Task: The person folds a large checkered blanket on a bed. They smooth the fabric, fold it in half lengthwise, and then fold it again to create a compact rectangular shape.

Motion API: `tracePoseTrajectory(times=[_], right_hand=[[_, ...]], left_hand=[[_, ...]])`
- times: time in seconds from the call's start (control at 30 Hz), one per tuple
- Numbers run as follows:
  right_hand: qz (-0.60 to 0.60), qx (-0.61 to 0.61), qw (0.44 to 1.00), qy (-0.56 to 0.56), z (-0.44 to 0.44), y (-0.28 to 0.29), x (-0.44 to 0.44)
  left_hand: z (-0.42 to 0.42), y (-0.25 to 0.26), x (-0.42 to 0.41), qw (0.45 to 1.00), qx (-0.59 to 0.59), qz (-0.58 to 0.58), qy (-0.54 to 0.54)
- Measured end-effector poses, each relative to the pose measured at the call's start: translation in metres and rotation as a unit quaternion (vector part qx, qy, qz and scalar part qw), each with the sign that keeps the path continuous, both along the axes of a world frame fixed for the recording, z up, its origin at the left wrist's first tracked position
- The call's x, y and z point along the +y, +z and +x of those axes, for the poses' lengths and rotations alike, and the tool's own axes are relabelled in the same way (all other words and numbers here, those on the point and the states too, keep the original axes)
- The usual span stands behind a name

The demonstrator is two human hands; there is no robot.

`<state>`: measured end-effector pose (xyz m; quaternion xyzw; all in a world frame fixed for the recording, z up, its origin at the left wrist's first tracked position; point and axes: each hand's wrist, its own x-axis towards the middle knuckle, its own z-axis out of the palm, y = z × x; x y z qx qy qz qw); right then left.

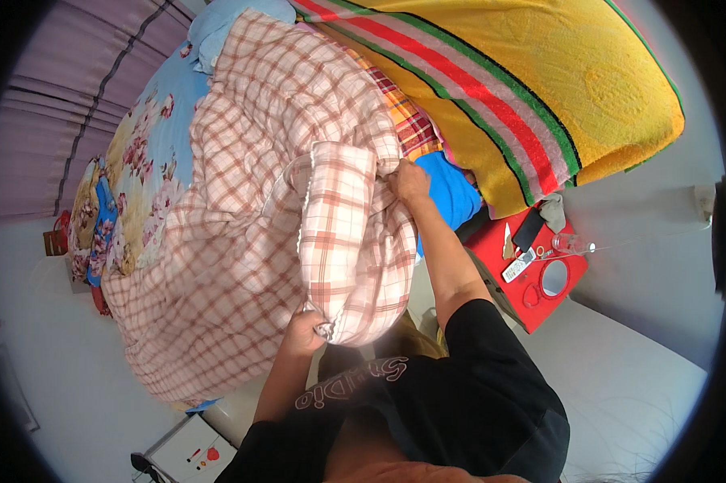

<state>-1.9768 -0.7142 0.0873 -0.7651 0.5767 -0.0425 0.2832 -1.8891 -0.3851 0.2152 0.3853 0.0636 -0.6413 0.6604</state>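
Note:
A pink and white plaid quilt lies bunched over the bed in front of me. One edge of it is folded into a long raised band. At the lower end of this band, my left hand grips a corner of the quilt, with the thumb on top. My right hand is closed on the quilt's right side, beside a blue cloth; its fingertips are partly hidden by fabric. Under the quilt, to the left, shows a floral bedsheet.
A yellow striped blanket hangs at the upper right. Below it stands a red-topped bedside table with a mirror, a remote control and a plastic bottle. A purple curtain is at the left, and a light blue pillow lies beyond the quilt.

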Motion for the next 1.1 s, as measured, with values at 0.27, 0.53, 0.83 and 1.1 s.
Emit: tracePoseTrajectory(times=[0.27,0.53,0.83,1.1], right_hand=[[-0.236,-0.173,0.956,0.025,-0.008,0.08,-0.086],[0.183,-0.684,0.663,-0.243,-0.035,0.078,-0.132],[0.083,-0.103,0.991,0.014,-0.056,0.027,0.034],[-0.176,-0.235,0.937,-0.189,-0.185,0.121,-0.056]], left_hand=[[0.002,-0.015,0.049,0.998,-0.057,-0.031,-0.005],[-0.033,-0.015,-0.013,0.995,0.082,-0.06,-0.015],[-0.037,-0.02,-0.051,0.987,0.096,-0.061,-0.117],[-0.076,0.01,-0.152,0.947,0.116,-0.16,-0.254]])
